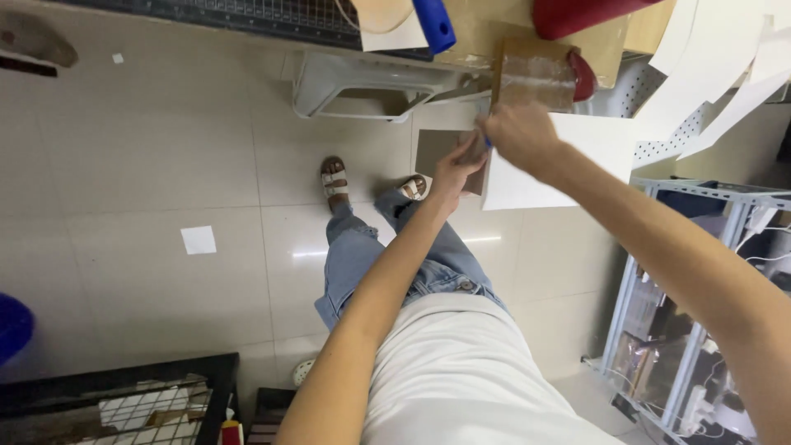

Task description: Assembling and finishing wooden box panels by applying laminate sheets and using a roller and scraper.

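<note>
Up near the top of the view, both bare hands meet over a flat piece of brown cardboard (435, 148), a matte, stiff rectangle held out above the glossy beige floor tiles (148, 165). The left hand (455, 171) pinches the card's right edge between thumb and fingers. The right hand (521, 136) is clenched just above it, gripping something small with a blue tip that shows only as a sliver, too little to name. Touching the right hand from behind is a second brown board (534, 74), covered in shiny, wrinkled clear film, and below it lies a smooth white sheet (577, 156) with straight edges. A white plastic stool (362, 82) with rounded corners stands on the floor beyond the hands. Perforated white metal panel (659, 148) and curling white paper sheets (717, 58) fill the upper right. A small square of white paper (198, 240) lies flat on the tiles at left.
</note>
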